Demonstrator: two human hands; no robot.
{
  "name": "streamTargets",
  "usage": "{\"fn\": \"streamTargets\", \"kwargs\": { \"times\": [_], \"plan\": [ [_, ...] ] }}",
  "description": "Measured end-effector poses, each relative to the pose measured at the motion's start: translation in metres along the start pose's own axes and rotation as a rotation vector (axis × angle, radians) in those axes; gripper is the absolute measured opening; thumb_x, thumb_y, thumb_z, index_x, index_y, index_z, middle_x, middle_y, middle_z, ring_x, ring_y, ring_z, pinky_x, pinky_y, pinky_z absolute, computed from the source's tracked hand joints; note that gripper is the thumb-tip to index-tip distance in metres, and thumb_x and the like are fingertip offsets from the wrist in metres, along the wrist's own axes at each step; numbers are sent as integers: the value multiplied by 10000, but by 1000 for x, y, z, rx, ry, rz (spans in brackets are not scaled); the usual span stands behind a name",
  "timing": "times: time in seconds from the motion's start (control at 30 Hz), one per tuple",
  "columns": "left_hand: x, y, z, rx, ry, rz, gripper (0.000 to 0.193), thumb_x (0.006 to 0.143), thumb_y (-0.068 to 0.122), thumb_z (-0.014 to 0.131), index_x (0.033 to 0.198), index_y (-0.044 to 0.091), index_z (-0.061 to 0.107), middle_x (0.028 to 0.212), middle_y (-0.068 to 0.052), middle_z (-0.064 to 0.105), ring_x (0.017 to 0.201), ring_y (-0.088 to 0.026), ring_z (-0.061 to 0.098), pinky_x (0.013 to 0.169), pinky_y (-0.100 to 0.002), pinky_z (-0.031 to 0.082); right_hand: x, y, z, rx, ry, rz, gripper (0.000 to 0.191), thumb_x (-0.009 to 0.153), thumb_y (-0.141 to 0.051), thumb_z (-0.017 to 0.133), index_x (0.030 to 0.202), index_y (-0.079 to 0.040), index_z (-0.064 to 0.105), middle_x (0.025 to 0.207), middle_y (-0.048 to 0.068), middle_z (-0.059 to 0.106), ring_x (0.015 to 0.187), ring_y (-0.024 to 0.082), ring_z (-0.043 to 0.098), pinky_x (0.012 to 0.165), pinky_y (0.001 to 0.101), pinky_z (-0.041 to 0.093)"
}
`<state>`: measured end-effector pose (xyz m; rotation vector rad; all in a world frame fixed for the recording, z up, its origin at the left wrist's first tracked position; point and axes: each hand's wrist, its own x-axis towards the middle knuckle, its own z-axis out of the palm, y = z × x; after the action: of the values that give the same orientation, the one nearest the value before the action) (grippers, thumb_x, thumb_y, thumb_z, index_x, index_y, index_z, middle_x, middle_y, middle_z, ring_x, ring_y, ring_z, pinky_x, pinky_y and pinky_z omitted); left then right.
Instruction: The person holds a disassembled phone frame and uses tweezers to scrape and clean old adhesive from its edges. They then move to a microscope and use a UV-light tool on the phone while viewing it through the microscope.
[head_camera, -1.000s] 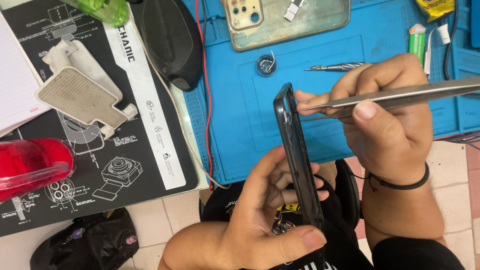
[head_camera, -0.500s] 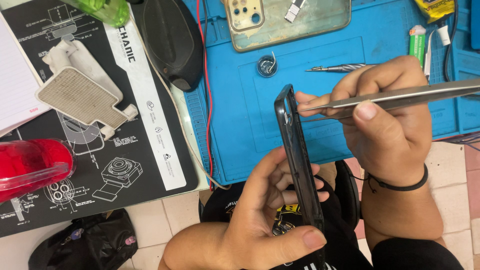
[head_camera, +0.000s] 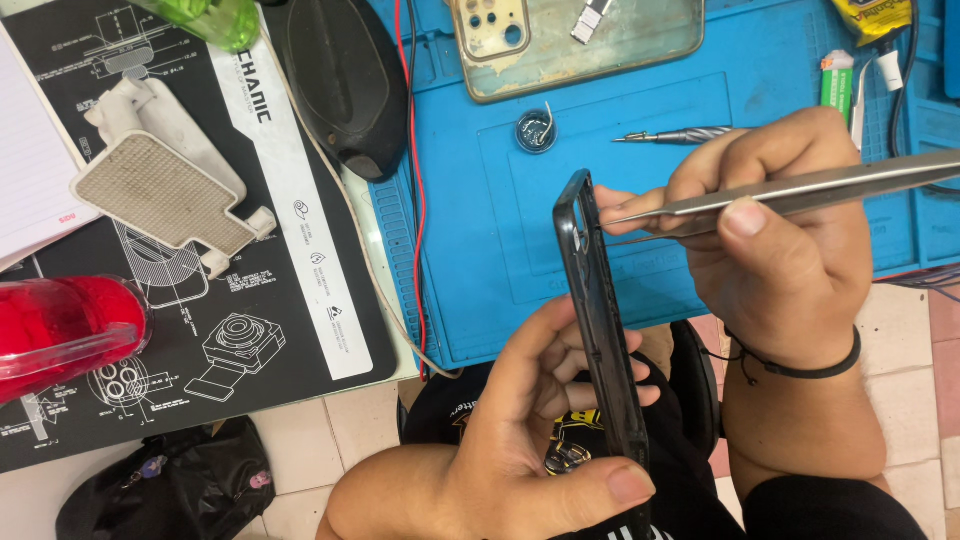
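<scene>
Nothing has visibly moved since the earlier frames: both hands and the phone sit where they did half a second ago. The left hand (head_camera: 545, 440) comes up from the bottom edge with its palm turned inward, thumb pressed along the near side and fingers curled behind, clamping a thin black phone frame (head_camera: 598, 320) that is held edge-on and nearly upright above the person's lap. The right hand (head_camera: 775, 235), a black cord bracelet (head_camera: 800, 368) at its wrist, reaches in from the right with thumb and forefinger pinched on long steel tweezers (head_camera: 800, 190), whose tips meet the upper edge of the frame. What the tips grip, if anything, is too small to make out. The tweezers' rear end runs off the right border. Behind the hands lies a blue rubber work mat (head_camera: 500, 230) carrying a gold phone back cover (head_camera: 580, 40), cut off at the top, a small round metal cup (head_camera: 537, 130) and a steel screwdriver (head_camera: 680, 135) partly hidden by the right fingers. Left of it sit a black printed mat (head_camera: 300, 250), a white mesh-faced plastic holder (head_camera: 160, 190) and a red translucent bottle (head_camera: 65, 325) cropped by the left border.
</scene>
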<state>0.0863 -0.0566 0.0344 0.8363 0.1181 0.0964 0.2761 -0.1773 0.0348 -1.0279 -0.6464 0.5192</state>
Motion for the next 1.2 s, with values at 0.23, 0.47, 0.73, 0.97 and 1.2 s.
{"fn": "streamTargets", "kwargs": {
  "times": [0.23, 0.47, 0.73, 0.97, 1.2],
  "plan": [
    [0, -1, 0, -2, 9, -2, 999, 869, 172, 814, 1592, 23, 141, 1542, -188, 437, 1449, -296, 496, 1199, -504, 531, -4, 4, 2, -55, 102, -4, 230, 1077, -102, 595, 1082, 12, 395, 884, 146, 497, 815, 221, 579, 958, 556, 620],
    [0, 0, -1, -12, 3, -1, 1001, 872, 165, 817, 1596, 37, 138, 1555, -177, 430, 1458, -293, 493, 1207, -500, 528, -1, 1, 6, -23, 100, 15, 241, 1075, -125, 603, 1067, -2, 397, 913, 169, 539, 856, 221, 621, 966, 561, 632],
    [-5, -4, -3, -33, 17, -2, 1003, 864, 143, 816, 1596, 45, 138, 1556, -172, 422, 1450, -296, 501, 1204, -501, 521, -1, 3, -2, 123, 75, 64, 248, 1111, -185, 591, 1050, -18, 419, 913, 175, 588, 877, 285, 677, 1027, 569, 567],
    [-13, -16, -18, -12, -16, 114, 990, 1000, 92, 805, 1702, 74, 106, 1570, -212, 428, 1347, -284, 539, 1167, -476, 489, 16, -1, -15, -155, 186, -6, 165, 1150, -125, 572, 1126, -22, 445, 996, 140, 612, 940, 255, 683, 1016, 495, 566],
    [-18, -14, -31, -72, 81, 100, 976, 971, 98, 743, 1671, 50, 65, 1569, -248, 417, 1394, -328, 541, 1230, -572, 490, 62, 14, -24, -772, 25, 16, 188, 1074, -110, 708, 1100, -25, 542, 996, 46, 662, 923, 104, 637, 838, 243, 520]
  ]
}}
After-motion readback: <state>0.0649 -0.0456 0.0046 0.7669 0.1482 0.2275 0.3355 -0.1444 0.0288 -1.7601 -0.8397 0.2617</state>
